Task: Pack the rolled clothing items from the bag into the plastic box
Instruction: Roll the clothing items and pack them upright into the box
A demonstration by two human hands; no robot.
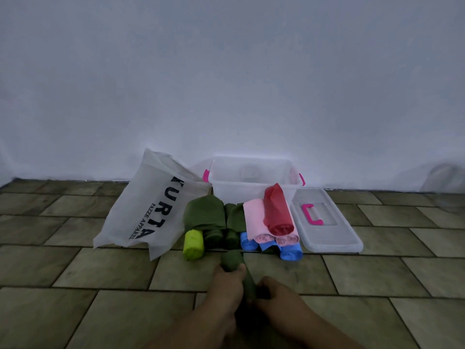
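A dark green roll [232, 260] lies in front of me, held at both ends: my left hand [226, 283] grips its far part with the thumb over it, and my right hand [274, 295] grips its near end. Beyond it a pile of rolls sits on the floor: a lime roll [193, 244], several dark green rolls [205, 214], blue rolls [290, 253], pink rolls [254, 217] and a red roll [276, 210] on top. The clear plastic box [239, 190] with pink clips stands open against the wall. The white bag [148, 205] leans to its left.
The box's clear lid [324, 233] with a pink handle [312, 214] lies flat on the floor right of the pile. A white wall runs behind everything. Olive floor tiles [100, 273] spread around me.
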